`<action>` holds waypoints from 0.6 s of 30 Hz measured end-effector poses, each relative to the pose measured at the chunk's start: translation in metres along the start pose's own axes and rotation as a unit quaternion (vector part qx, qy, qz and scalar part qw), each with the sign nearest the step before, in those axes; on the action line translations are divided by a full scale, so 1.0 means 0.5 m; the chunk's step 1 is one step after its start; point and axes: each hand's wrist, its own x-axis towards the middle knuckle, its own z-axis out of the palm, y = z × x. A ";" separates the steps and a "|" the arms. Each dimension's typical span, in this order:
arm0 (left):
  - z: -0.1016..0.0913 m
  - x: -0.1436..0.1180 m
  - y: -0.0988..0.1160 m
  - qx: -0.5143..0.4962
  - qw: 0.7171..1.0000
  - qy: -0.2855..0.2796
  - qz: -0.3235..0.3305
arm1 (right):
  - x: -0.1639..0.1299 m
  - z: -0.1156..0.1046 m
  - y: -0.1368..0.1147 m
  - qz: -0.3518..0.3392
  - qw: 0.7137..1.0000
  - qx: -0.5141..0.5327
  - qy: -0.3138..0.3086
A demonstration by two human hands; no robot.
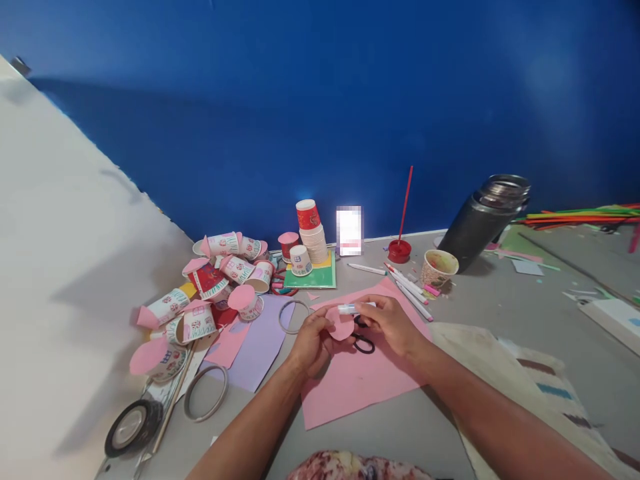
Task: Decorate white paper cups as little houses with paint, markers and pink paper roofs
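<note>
Head view: how far along?

"Pink-topped white paper cups (200, 325), seemingly done, are sitting at ten o'clock; an untopped white paper cup (301, 261) is standing at eleven."

"The hands?"

"Mid-dial: left hand (314, 341) is pinching a loose round pink paper piece (342, 326), right hand (393, 325) holding a white plastic-looking stick (350, 309) over it."

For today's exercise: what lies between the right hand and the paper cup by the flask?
In the head view, part of the pink sheet, markers and a small pink piece separate the right hand from the cup.
</note>
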 end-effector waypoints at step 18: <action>-0.059 0.228 0.175 0.544 0.697 0.408 0.230 | 0.037 -0.047 -0.013 -0.007 0.999 0.016 0.051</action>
